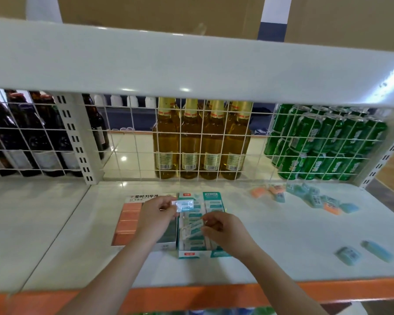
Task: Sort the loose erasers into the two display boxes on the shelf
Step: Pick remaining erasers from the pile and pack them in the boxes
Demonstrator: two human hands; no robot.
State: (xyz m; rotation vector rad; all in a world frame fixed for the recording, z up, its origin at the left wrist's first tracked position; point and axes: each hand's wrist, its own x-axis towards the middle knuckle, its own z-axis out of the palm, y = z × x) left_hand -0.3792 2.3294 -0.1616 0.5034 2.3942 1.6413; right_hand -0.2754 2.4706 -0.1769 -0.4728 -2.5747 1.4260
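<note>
Two display boxes stand side by side on the white shelf. The left box (127,220) holds orange erasers; the right box (192,254) is teal and holds wrapped teal erasers. My left hand (156,220) pinches one wrapped teal eraser (184,205) above the back of the teal box. My right hand (223,231) hovers over the teal box with curled fingers touching the packets inside; whether it grips one I cannot tell. Loose orange and blue erasers (314,198) lie scattered at the shelf's back right, and two blue erasers (362,252) lie nearer the front right.
A white wire grid (132,142) backs the shelf, with dark bottles, golden bottles (200,142) and green cans (323,142) behind it. An upper shelf (191,64) overhangs. The shelf's orange front edge (214,294) runs below my forearms.
</note>
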